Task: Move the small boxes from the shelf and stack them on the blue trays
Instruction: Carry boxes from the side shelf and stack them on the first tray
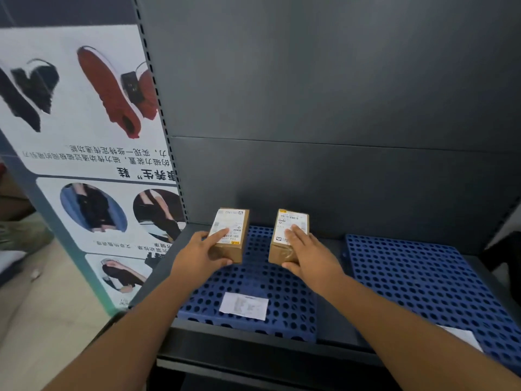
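Note:
Two small brown cardboard boxes with white shipping labels sit side by side at the far end of the left blue perforated tray. My left hand grips the left box, fingers on its top and thumb at its near lower corner. My right hand grips the right box, fingers lying over its label. A second blue tray lies to the right on the same dark shelf, with no box on it.
A white paper label lies on the near part of the left tray; another white sheet sits at the right tray's near edge. A dark shelf back panel rises behind. A shoe poster board stands at the left.

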Demonstrator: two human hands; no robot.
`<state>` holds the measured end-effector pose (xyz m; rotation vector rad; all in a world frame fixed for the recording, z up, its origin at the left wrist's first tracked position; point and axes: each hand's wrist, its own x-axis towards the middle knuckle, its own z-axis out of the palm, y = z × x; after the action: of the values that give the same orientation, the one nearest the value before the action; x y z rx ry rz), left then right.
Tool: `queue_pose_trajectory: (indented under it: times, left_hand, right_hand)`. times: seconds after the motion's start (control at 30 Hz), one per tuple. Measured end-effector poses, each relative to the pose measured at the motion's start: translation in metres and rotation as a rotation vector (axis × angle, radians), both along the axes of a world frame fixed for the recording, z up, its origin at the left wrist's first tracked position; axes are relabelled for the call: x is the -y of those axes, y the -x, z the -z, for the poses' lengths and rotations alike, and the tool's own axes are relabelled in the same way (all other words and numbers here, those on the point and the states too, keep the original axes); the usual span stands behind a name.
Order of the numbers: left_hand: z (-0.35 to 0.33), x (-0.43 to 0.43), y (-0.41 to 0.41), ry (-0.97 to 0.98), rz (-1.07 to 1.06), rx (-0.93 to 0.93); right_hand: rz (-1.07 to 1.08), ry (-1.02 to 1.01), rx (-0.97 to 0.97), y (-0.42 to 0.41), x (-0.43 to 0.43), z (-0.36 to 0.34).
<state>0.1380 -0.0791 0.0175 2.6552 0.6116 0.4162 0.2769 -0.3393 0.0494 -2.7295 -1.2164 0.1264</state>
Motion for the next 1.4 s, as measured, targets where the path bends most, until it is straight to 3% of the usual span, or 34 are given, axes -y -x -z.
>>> queue_pose_trajectory:
  times: [0.4,0.93,1.17,1.4]
  left_hand:
    - [0.043,-0.049,-0.019,0.083,0.077,0.039]
    - [0.025,-0.045,-0.025,0.066,0.093,0.053]
    - [-0.032,-0.007,-0.06,-0.122,0.131,0.127]
    - [-0.063,0.096,-0.12,-0.226,0.313,0.162]
  right_hand:
    - [0.01,0.03,-0.009,-0.004,-0.06,0.037]
    - [0.061,-0.053,-0.021,-0.009,-0.029,0.022]
    - [0.182,-0.117,-0.002,-0.022,0.031,-0.008]
    - [0.378,-0.076,0.095,-0.038,0.155,-0.033]
